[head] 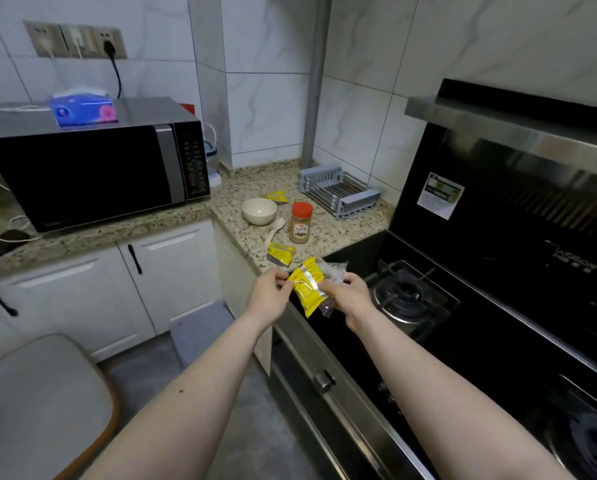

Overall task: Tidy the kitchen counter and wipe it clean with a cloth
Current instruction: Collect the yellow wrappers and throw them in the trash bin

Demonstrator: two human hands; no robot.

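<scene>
A yellow snack wrapper [305,289] is held in front of me above the stove's front edge. My left hand [268,295] pinches its upper left corner. My right hand [346,293] grips its right side together with a crumpled clear plastic bag [335,273]. On the speckled granite counter [325,244] beyond lie two more yellow wrappers, one [281,252] near the front edge and one [276,196] farther back, a cream bowl [259,211], a white spoon [276,228] and a red-lidded spice jar [301,227]. No cloth is in view.
A grey dish rack [338,190] stands at the counter's back right. A black microwave [96,168] with a tissue box [82,109] on top fills the left counter. A black gas stove [408,296] and range hood [519,116] sit to the right. A chair seat [37,403] is at lower left.
</scene>
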